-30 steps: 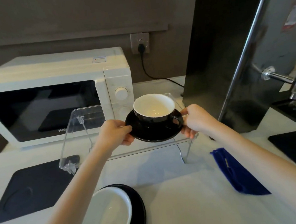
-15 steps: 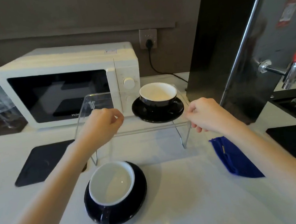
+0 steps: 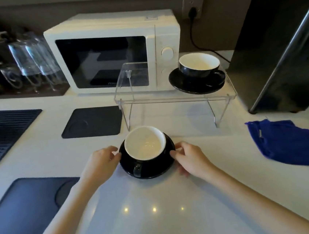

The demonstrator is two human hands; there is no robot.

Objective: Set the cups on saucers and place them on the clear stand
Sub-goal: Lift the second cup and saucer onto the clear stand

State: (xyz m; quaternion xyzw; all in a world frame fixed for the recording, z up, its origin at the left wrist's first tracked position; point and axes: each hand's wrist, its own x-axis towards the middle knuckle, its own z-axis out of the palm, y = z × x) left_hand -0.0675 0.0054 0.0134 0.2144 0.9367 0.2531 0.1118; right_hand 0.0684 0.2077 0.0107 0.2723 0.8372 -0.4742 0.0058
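A black cup with a white inside (image 3: 199,62) stands on a black saucer (image 3: 198,86) at the right end of the clear stand (image 3: 167,100). The stand's left half is bare. A second black cup (image 3: 145,143) sits on its black saucer (image 3: 151,171) on the white counter, just in front of the stand, handle toward me. My left hand (image 3: 101,164) holds this saucer's left rim with its fingertips. On the opposite rim, my right hand (image 3: 190,157) pinches the saucer. The saucer rests on the counter.
A white microwave (image 3: 105,51) stands behind the stand. A tall dark appliance (image 3: 275,37) rises at the right. A blue cloth (image 3: 286,141) lies right of my hands. Black mats (image 3: 93,121) (image 3: 25,206) lie to the left, with upturned glasses (image 3: 33,59) at the back left.
My hands let go of the first cup and saucer on the stand, drew back toward me, and came down onto the rim of the second saucer. The view tilted downward.
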